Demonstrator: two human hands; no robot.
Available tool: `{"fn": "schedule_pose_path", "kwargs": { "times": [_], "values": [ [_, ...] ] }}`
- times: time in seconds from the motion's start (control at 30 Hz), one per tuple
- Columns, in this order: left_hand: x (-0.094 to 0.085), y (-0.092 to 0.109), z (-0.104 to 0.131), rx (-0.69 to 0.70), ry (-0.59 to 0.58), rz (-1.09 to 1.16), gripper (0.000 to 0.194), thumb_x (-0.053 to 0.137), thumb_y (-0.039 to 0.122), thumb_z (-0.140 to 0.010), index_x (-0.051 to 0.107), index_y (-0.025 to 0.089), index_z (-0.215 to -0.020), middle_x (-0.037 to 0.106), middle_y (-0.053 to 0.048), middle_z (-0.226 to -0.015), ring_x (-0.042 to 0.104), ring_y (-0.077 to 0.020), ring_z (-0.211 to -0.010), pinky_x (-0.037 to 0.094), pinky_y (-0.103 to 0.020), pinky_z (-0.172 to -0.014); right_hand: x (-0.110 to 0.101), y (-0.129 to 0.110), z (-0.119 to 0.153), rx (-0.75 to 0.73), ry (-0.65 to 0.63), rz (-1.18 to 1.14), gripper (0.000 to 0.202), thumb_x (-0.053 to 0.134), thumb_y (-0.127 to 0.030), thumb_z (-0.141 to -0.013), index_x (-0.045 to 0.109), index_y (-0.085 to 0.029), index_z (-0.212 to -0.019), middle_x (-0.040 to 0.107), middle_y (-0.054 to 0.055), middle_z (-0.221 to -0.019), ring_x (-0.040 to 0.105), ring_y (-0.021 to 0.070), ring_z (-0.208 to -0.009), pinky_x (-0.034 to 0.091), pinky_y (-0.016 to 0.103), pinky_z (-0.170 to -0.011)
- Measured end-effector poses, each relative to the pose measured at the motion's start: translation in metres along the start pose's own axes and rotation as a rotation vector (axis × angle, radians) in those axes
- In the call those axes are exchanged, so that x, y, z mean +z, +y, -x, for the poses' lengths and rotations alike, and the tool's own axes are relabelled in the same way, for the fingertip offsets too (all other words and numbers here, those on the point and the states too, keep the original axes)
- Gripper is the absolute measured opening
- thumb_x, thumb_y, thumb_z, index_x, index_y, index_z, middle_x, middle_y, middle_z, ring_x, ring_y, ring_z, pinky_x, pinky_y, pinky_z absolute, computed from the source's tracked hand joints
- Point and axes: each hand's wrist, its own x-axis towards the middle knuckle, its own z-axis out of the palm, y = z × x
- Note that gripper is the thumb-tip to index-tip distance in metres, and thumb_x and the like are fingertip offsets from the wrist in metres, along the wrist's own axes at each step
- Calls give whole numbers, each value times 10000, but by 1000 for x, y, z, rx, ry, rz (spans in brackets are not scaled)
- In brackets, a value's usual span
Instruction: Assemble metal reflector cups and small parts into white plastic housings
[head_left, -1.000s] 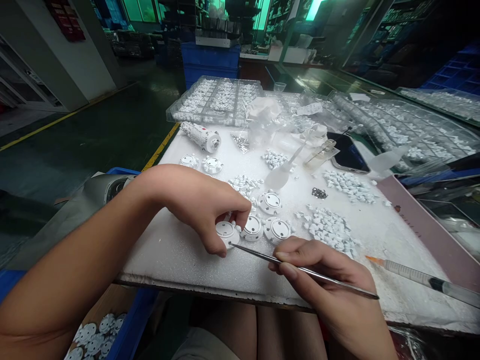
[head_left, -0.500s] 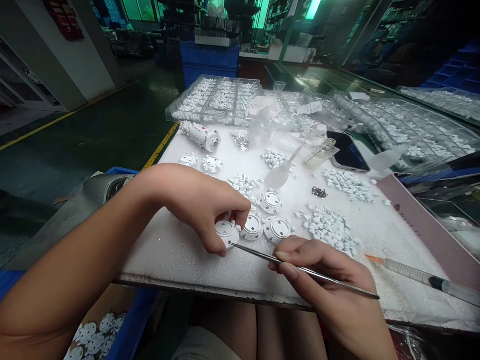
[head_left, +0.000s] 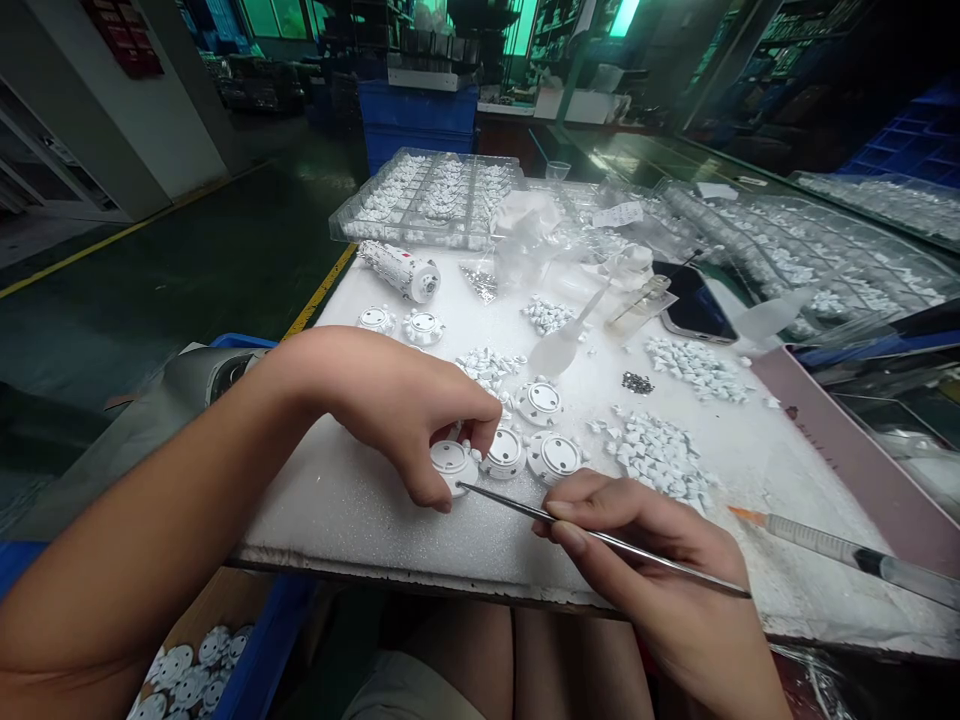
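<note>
Near the front of the white foam board, my left hand (head_left: 409, 415) grips a round white plastic disc (head_left: 452, 460) between thumb and fingers. My right hand (head_left: 645, 560) is closed in a pinch round metal tweezers (head_left: 517, 502). Their tip touches the lower rim of that disc, by a small dark spot; whether a tiny part is in the tip I cannot make out. Just right of my left fingertips sit similar discs, one (head_left: 504, 453) close by, another (head_left: 556, 456) further right and a third (head_left: 543, 400) behind.
Piles of small white pieces (head_left: 660, 455) and a dark heap of tiny parts (head_left: 637, 383) lie on the right, by a syringe (head_left: 847, 550). Behind are a plastic dropper (head_left: 559, 345), a phone (head_left: 694, 303), a white cylinder (head_left: 401, 270) and a clear compartment tray (head_left: 435, 195). A blue bin (head_left: 262, 640) stands below left.
My right hand has shifted very slightly left along with the tweezers. The tip stays at the same spot on the disc, and my left hand keeps its hold.
</note>
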Motion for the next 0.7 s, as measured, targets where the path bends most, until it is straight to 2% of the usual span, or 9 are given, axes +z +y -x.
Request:
{"fn": "schedule_pose_path", "kwargs": {
  "times": [0.27, 0.5, 0.7],
  "values": [
    [0, 0, 0, 1, 15, -5, 425, 683, 460, -753, 586, 251, -1109, 665, -36, -1027, 577, -179, -789, 409, -252, -623, 1, 1, -1, -22, -8, 28, 73, 758, -192, -804, 709, -236, -771, 704, 33, -818, 673, 164, -782, 564, 243, -687],
    [0, -1, 1, -11, 5, 0, 419, 684, 461, -753, 582, 257, -1105, 666, -31, -1028, 579, -176, -787, 404, -248, -615, 1, 2, 1, -42, 5, 13, 103, 757, -181, -810, 705, -267, -786, 713, -14, -831, 680, 121, -804, 548, 184, -715],
    [0, -2, 1, -3, 4, 11, 425, 683, 464, -754, 581, 257, -1112, 666, -34, -1027, 580, -179, -788, 405, -251, -615, 1, 1, 1, -29, 3, -4, 102, 756, -176, -807, 707, -260, -778, 711, -3, -819, 677, 133, -792, 552, 204, -699]
  ]
}}
